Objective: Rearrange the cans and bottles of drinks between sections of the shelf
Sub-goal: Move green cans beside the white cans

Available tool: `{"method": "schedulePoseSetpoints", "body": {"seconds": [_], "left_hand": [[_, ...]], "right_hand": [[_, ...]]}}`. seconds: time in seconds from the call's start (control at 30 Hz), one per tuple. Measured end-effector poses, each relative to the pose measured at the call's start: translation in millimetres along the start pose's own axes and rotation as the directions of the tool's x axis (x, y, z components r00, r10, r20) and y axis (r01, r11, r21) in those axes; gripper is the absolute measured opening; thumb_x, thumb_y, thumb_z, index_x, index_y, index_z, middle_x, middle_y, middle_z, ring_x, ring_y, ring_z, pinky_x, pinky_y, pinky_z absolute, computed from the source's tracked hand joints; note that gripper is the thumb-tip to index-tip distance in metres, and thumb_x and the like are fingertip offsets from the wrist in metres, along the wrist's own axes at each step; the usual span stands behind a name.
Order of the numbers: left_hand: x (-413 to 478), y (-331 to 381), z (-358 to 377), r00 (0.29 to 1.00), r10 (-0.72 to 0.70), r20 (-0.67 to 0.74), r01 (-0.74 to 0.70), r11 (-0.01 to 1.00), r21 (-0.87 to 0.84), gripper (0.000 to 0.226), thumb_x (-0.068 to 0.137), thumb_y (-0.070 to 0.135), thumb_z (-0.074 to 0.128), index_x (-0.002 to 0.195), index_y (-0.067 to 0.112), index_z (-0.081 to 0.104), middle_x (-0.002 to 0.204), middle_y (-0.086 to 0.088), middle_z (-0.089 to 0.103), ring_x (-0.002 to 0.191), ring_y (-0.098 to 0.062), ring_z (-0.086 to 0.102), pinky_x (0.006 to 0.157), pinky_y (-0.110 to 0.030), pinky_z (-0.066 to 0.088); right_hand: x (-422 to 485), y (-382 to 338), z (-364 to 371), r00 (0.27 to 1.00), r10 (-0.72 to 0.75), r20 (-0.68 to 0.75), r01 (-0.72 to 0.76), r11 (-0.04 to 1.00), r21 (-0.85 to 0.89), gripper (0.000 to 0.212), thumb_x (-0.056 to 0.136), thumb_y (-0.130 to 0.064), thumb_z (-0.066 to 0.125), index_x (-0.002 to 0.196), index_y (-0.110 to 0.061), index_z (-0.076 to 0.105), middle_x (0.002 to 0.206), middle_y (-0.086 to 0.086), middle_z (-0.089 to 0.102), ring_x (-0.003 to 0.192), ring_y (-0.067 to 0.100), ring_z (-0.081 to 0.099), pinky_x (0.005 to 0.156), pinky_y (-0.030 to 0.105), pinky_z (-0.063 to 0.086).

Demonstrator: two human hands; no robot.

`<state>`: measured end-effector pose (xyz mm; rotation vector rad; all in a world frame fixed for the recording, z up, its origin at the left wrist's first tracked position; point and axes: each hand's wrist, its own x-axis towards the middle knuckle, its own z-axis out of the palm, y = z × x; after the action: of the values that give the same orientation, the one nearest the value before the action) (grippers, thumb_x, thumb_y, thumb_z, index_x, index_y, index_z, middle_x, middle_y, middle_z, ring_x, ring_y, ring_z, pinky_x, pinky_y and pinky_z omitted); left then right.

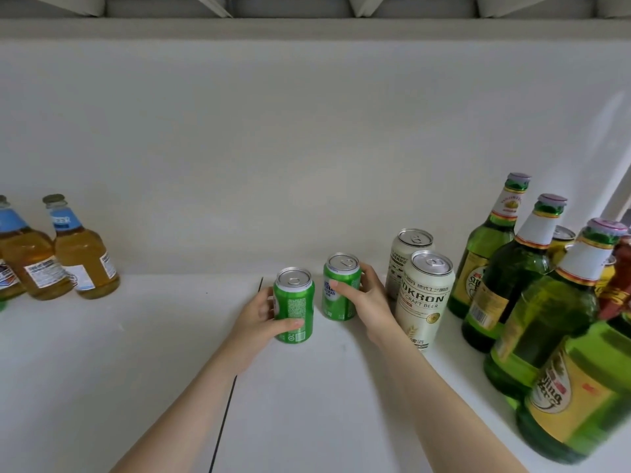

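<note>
Clamps left hand (257, 317) round the nearer short green aluminium can (295, 310), right hand (368, 297) round the farther green aluminium can (338, 298), both just right of the thin black shelf seam (225, 414). Likely the pickup step; next calls for lifting both leftward across that seam.

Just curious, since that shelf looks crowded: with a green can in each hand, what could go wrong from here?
The right hand holds the right green can beside the tall cream cans; swinging it out could knock them, perhaps into the green bottles. The left hand holds the left green can from one side; a loose grip might let it slip.
</note>
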<state>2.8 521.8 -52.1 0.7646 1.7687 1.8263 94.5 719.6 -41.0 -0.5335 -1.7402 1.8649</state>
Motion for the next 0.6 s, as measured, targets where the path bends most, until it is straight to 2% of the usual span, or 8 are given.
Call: {"method": "schedulePoseSetpoints", "body": {"seconds": [0.1, 0.17, 0.27, 0.37, 0.47, 0.53, 0.6], "left_hand": [[-2, -2, -2, 1.0, 0.0, -0.005, 0.0, 1.0, 0.012, 0.072, 0.06, 0.006, 0.086, 0.126, 0.011, 0.057, 0.117, -0.01, 0.072, 0.111, -0.027, 0.068, 0.09, -0.036, 0.057], [-4, -2, -3, 1.0, -0.005, -0.003, 0.005, 0.999, 0.035, 0.076, 0.057, 0.012, 0.089, 0.126, 0.012, 0.057, 0.118, -0.01, 0.072, 0.111, -0.026, 0.068, 0.094, -0.041, 0.055], [-7, 1, -4, 1.0, -0.009, -0.021, 0.011, 0.995, 0.098, 0.064, 0.066, 0.0, 0.088, 0.123, 0.014, 0.06, 0.113, -0.008, 0.074, 0.106, -0.021, 0.07, 0.082, -0.026, 0.057], [-10, 3, -3, 1.0, -0.01, -0.028, 0.014, 0.989, 0.15, 0.059, 0.07, -0.002, 0.085, 0.121, 0.016, 0.062, 0.109, -0.008, 0.075, 0.1, -0.021, 0.072, 0.074, -0.019, 0.056], [-17, 4, -1, 0.999, -0.017, -0.034, 0.022, 0.986, 0.168, 0.059, 0.069, 0.0, 0.086, 0.121, 0.016, 0.062, 0.109, -0.008, 0.074, 0.098, -0.019, 0.072, 0.073, -0.017, 0.054], [-23, 5, 1, 0.999, -0.028, -0.03, 0.033, 0.986, 0.166, 0.056, 0.069, 0.001, 0.086, 0.118, 0.016, 0.063, 0.108, -0.007, 0.074, 0.098, -0.017, 0.072, 0.072, -0.016, 0.053], [-31, 6, 3, 0.999, -0.043, -0.02, 0.045, 0.986, 0.163, 0.057, 0.067, 0.004, 0.089, 0.117, 0.018, 0.063, 0.108, -0.006, 0.074, 0.097, -0.015, 0.072, 0.074, -0.017, 0.054]], "right_hand": [[-2, 1, 0, 1.0, 0.001, -0.005, -0.001, 1.0, -0.008, 0.054, 0.075, -0.017, 0.084, 0.121, -0.023, 0.056, 0.114, -0.002, 0.068, 0.105, 0.011, 0.065, 0.088, 0.027, 0.05], [-4, 0, 1, 1.0, 0.01, -0.012, -0.01, 1.0, -0.01, 0.053, 0.076, -0.017, 0.083, 0.121, -0.024, 0.055, 0.114, -0.005, 0.068, 0.102, 0.007, 0.065, 0.081, 0.021, 0.05], [-11, -4, 2, 1.0, 0.013, -0.022, -0.013, 1.0, -0.018, 0.051, 0.078, -0.015, 0.082, 0.12, -0.024, 0.055, 0.109, -0.009, 0.066, 0.092, -0.005, 0.062, 0.068, 0.008, 0.048], [-21, -8, 0, 0.999, 0.003, -0.043, -0.004, 1.0, -0.028, 0.052, 0.079, -0.012, 0.081, 0.12, -0.025, 0.052, 0.107, -0.012, 0.062, 0.092, -0.008, 0.059, 0.066, 0.005, 0.048], [-33, -9, -5, 0.998, -0.025, -0.056, 0.021, 0.997, -0.07, 0.055, 0.08, -0.014, 0.08, 0.124, -0.028, 0.049, 0.117, -0.011, 0.058, 0.109, 0.003, 0.057, 0.074, 0.006, 0.046], [-42, -9, -6, 0.997, -0.037, -0.063, 0.031, 0.994, -0.104, 0.063, 0.08, -0.017, 0.08, 0.134, -0.022, 0.048, 0.127, -0.009, 0.056, 0.118, 0.006, 0.052, 0.082, 0.007, 0.043], [-50, -8, -7, 0.995, -0.049, -0.089, 0.036, 0.989, -0.142, 0.075, 0.079, -0.021, 0.081, 0.144, -0.017, 0.043, 0.139, -0.006, 0.052, 0.128, 0.009, 0.049, 0.096, 0.016, 0.042]]}}
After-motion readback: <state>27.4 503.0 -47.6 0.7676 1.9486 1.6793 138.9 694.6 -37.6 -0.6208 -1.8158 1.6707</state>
